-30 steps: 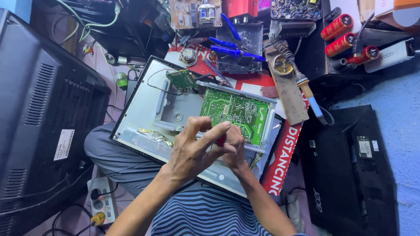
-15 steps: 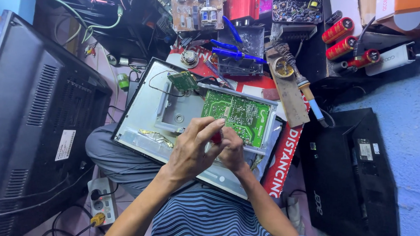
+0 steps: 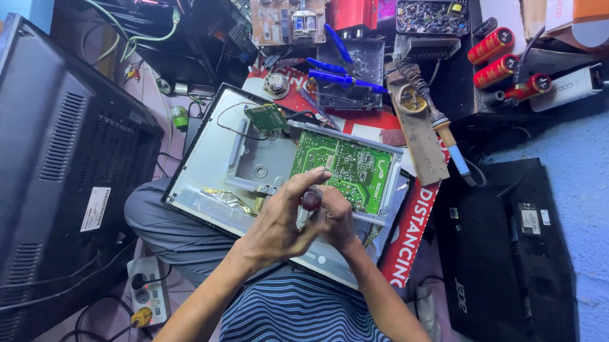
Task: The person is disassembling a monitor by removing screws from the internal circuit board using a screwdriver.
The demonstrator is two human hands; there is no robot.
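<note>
An opened flat monitor (image 3: 210, 164) with a grey metal back lies across my lap. A green circuit board (image 3: 348, 167) sits in its right half. A smaller green board (image 3: 266, 117) hangs on wires at its top edge. Both hands meet over the monitor's near edge. My left hand (image 3: 275, 224) curls its fingers over the dark red handle of a screwdriver (image 3: 311, 199). My right hand (image 3: 336, 221) grips the same tool lower down, just below the green board. The tip is hidden by my fingers.
A large black television back (image 3: 55, 162) stands at the left. A black monitor shell (image 3: 511, 252) lies at the right on blue floor. Beyond the monitor are a soldering iron (image 3: 447, 132), blue pliers (image 3: 338, 78), red cylinders (image 3: 497, 53) and a power strip (image 3: 145, 293).
My hands have stayed on the screwdriver at the monitor's near edge. The left fingers have shifted round the handle, and the view has drifted slightly.
</note>
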